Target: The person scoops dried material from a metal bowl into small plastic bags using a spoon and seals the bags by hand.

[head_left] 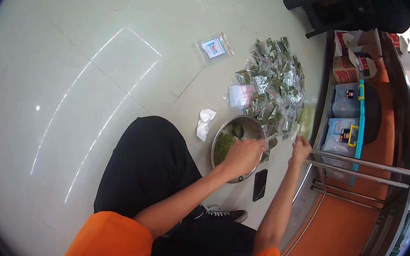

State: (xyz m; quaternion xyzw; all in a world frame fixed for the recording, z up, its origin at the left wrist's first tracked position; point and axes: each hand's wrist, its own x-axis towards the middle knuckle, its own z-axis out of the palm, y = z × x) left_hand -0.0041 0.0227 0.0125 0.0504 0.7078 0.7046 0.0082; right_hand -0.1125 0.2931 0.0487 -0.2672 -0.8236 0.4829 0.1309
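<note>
My left hand (244, 155) is over the right side of a steel bowl (218, 129), fingers closed at the edge of a small clear plastic bag (270, 143). Green crumbled material (223, 148) lies in the bowl, with a small round dark thing (237, 130) above it. To the right, my right hand (302, 149) is closed in a pinch near clear plastic; what its fingertips grip is too small to make out. Beyond both hands spreads a pile of small clear bags (273, 82) filled with dark green material. A pale green plastic packet (307, 120) lies by the right hand.
A black phone (259, 185) lies right of the bowl, and a crumpled white tissue (205, 123) left of it. Farther off is a labelled clear pack (215, 47). A metal-framed rack (363, 162) with boxes and bags stands at right; black furniture (329, 10) is at the top.
</note>
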